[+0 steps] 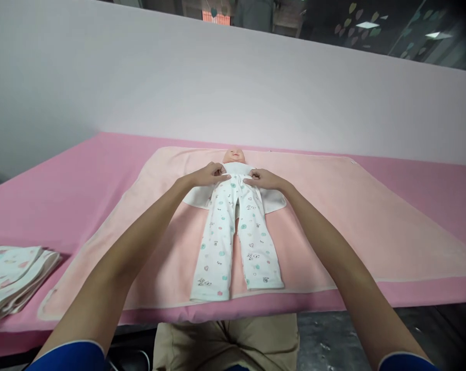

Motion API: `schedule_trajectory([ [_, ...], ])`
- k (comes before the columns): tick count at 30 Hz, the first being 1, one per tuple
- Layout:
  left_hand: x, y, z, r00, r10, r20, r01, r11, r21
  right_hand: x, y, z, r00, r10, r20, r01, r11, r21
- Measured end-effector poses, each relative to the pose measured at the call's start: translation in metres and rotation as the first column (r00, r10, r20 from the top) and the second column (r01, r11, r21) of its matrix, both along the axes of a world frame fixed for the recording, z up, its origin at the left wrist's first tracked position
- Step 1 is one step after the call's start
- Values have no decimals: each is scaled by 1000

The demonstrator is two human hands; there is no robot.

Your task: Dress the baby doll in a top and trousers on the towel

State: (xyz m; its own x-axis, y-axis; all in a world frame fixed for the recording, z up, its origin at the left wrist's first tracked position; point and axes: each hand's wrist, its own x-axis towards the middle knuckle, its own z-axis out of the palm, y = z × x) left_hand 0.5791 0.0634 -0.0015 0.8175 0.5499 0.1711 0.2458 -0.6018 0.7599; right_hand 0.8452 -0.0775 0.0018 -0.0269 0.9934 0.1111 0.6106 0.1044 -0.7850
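Note:
A baby doll (235,156) lies on its back, head toward the wall, with a plain white cloth garment (275,200) spread out under its hips on both sides. White baby pants (256,237) printed with small figures and dots cover its front from the waist down, the legs stretched toward me. At the waistband's left side, my left hand (210,174) is closed on the fabric with thumb and fingers. Opposite it, my right hand (266,179) pinches the right side of the waistband. The doll's arms and legs are hidden.
A peach blanket (326,221) lies under the doll on a pink padded table (86,180). Folded printed cloths (18,275) rest at the near left corner. Behind the table rises a white wall (217,87) with dark glass above it.

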Motion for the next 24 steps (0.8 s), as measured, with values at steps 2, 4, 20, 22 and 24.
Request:
schedule_trajectory([
  [2, 1, 4, -3, 1000, -7, 16, 8, 997, -77, 1, 6, -11, 997, 9, -72, -6, 999, 31],
  [4, -5, -2, -13, 992, 91, 87, -85, 994, -74, 0, 5, -30, 975, -80, -205, 98, 992, 78],
  [20, 1, -32, -56, 875, 372, 309, -107, 772, -627, -41, -14, -72, 501, -307, -809, 279, 942, -185],
  [22, 0, -32, -59, 882, 379, 278, -148, 785, -602, -41, -12, -74, 488, -327, -809, 264, 939, -221],
  [24, 0, -35, -61, 888, 378, 261, -186, 815, -549, -44, -9, -76, 470, -332, -818, 238, 940, -245],
])
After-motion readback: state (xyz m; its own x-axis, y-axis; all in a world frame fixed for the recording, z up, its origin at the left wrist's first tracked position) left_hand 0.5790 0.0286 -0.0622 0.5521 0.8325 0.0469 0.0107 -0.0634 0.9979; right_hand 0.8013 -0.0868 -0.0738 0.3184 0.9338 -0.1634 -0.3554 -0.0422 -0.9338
